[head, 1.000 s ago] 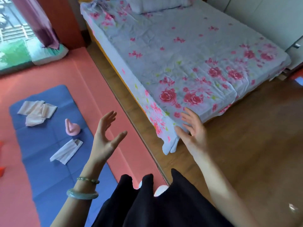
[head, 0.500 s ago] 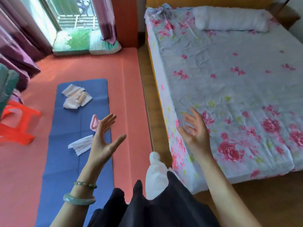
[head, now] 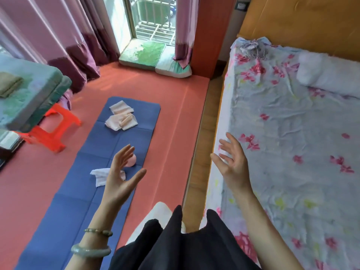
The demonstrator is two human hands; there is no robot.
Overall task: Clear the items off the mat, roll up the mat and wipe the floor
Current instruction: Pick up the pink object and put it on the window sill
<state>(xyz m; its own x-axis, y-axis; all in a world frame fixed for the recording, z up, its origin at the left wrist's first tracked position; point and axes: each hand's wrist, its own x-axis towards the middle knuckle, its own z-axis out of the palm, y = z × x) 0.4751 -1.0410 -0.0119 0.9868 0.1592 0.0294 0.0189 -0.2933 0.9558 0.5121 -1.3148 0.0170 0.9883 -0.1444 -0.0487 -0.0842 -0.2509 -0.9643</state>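
Observation:
A blue mat (head: 78,195) lies lengthwise on the salmon floor covering (head: 171,117). At its far end sit folded cream cloths (head: 121,118). Near the middle are a small pink object (head: 131,161), partly behind my fingers, and a white folded cloth (head: 101,175). My left hand (head: 120,178) is raised over the mat's right part, fingers straight and spread, holding nothing. My right hand (head: 232,162) hovers over the bed's left edge, fingers spread, also empty.
A bed with a flowered sheet (head: 292,143) and a white pillow (head: 327,75) fills the right. A strip of wooden floor (head: 200,145) runs beside it. An orange plastic stool (head: 50,131) and a green cushioned surface (head: 25,94) stand at the left. Curtains (head: 64,36) hang at the window.
The view has swung left from the bed toward the mat and window; the stool and curtains have come into sight. Both hands stay raised and empty.

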